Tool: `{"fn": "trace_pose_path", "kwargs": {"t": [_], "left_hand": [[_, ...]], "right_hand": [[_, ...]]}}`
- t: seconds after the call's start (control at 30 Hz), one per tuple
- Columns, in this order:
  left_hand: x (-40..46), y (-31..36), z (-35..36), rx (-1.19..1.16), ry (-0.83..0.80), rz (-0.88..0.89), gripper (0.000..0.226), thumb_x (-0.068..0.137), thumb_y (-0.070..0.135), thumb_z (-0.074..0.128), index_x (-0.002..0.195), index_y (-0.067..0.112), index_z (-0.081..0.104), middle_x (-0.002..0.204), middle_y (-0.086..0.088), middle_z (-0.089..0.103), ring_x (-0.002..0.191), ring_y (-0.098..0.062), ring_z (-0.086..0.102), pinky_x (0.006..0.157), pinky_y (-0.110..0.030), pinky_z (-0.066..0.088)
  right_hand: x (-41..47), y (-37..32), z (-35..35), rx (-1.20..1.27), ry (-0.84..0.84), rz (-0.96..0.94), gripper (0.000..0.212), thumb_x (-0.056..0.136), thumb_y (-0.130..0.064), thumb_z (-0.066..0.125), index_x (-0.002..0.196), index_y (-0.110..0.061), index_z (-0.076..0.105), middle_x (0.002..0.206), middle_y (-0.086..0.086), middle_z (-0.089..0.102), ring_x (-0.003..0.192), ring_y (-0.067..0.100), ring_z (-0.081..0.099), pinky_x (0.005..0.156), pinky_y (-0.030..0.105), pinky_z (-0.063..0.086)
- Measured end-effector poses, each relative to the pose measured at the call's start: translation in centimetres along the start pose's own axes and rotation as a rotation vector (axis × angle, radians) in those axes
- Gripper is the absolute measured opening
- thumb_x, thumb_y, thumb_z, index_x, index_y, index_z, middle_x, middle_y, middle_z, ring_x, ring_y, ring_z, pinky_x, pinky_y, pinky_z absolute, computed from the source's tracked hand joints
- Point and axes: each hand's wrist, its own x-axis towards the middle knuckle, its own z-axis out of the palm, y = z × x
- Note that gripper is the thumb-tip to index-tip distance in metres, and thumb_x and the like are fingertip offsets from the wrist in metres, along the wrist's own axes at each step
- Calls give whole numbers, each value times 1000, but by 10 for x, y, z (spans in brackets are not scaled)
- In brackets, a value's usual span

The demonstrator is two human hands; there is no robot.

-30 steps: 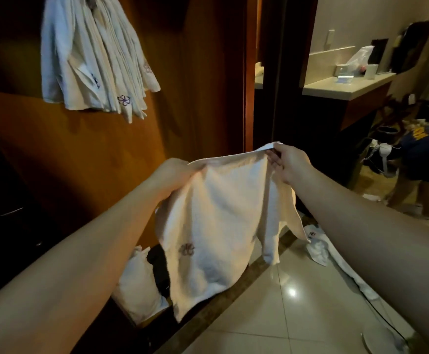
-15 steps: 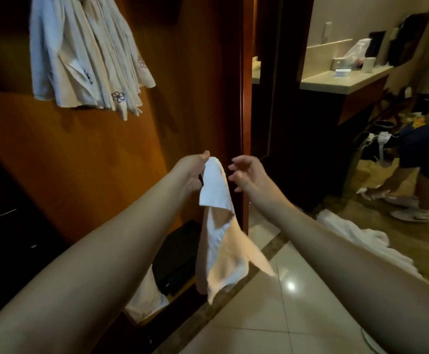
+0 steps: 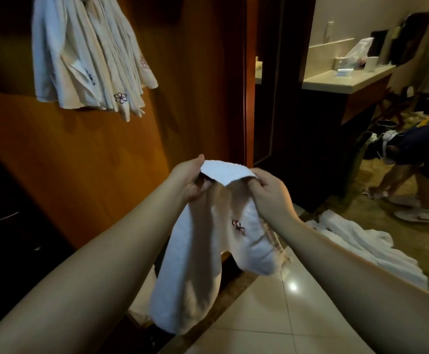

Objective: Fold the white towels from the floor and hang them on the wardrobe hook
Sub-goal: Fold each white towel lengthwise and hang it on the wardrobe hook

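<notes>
- Between the two outstretched forearms, a white towel (image 3: 208, 249) hangs folded over, its top fold held up in front of the wooden wardrobe panel (image 3: 85, 175).
- At the top fold's left end, the left hand (image 3: 186, 178) pinches the cloth, thumb on top and fingers curled beneath.
- At the fold's right end, the right hand (image 3: 269, 192) grips it with fingers curled round the edge.
- Two lobes of the towel droop below the hands: a longer one on the left, and a shorter one on the right that bears a small embroidered flower (image 3: 238, 226).
- Under the towel lies the glossy tiled floor (image 3: 272, 315), with a bright glint of light on it.
- Further right, more white towels (image 3: 356, 244) lie heaped on the floor.
- Higher on the wardrobe panel, near its upper left, a bunch of hung towels (image 3: 88, 54) dangles.
- Beyond the heap, at the right edge, another person's legs (image 3: 410, 185) stand below a pale counter (image 3: 341, 79).
</notes>
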Motion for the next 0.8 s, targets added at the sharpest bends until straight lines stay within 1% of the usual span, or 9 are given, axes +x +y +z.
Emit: {"fn": "trace_pose_path", "kwargs": {"t": [0.07,0.17,0.2,0.27,0.33,0.43,0.5,0.63,0.8], "left_hand": [[-3,-2,-9,66,-61,23,32,108,29,46,100,0,57,68,-11,67,56,-19,68,51,-33,61],[-16,-6,-17,267,-153,167,25,105,16,44,106,-4,58,80,-11,59,62,-17,62,58,-26,60],[-21,-7,-19,376,-189,241,25,101,12,50,119,-3,57,90,-10,63,71,-17,66,68,-28,60],[-30,-6,-23,667,-253,430,54,87,16,68,138,14,51,121,-7,62,102,-17,65,90,-34,56],[-40,-4,-23,836,-330,590,63,74,30,76,133,33,55,135,3,52,120,-12,53,100,-33,48],[-47,2,-22,796,-418,701,22,92,29,67,110,42,67,118,11,67,112,-4,60,93,-29,48],[-48,5,-23,778,-387,749,28,100,23,56,99,44,73,103,15,73,100,1,65,85,-27,47],[-48,11,-23,781,-437,711,21,93,33,61,95,44,78,101,9,75,97,-5,69,84,-29,48],[-37,13,-29,742,-428,581,13,93,27,67,92,31,80,95,6,76,90,-10,71,83,-34,50]], "right_hand": [[14,-10,-3,15,-41,-21,25,99,-32,51,79,-31,67,79,-21,67,73,-5,60,59,14,41],[35,-20,-6,5,-74,-61,46,94,-52,50,81,-12,69,80,4,64,66,10,57,58,28,39],[39,-22,-6,-6,-97,-75,47,95,-54,50,82,-14,70,81,3,64,67,9,58,58,24,39],[46,-27,-6,-52,-168,-115,40,99,-54,51,78,-26,71,81,-11,66,71,3,59,59,16,39],[53,-34,-7,-105,-237,-150,38,101,-54,49,70,-37,64,73,-21,64,66,-5,57,58,9,40],[63,-37,-12,-139,-282,-162,46,99,-59,48,75,-28,71,68,-2,63,62,3,56,55,9,38],[67,-38,-19,-161,-322,-147,47,97,-60,51,77,-25,73,71,4,64,64,10,57,54,12,39],[71,-32,-35,-202,-476,-22,30,90,-59,63,76,-33,70,75,-14,67,65,-1,61,54,9,43],[55,20,-61,-360,-638,174,16,81,-52,75,88,-39,70,84,-21,71,75,-6,66,69,23,50]]}}
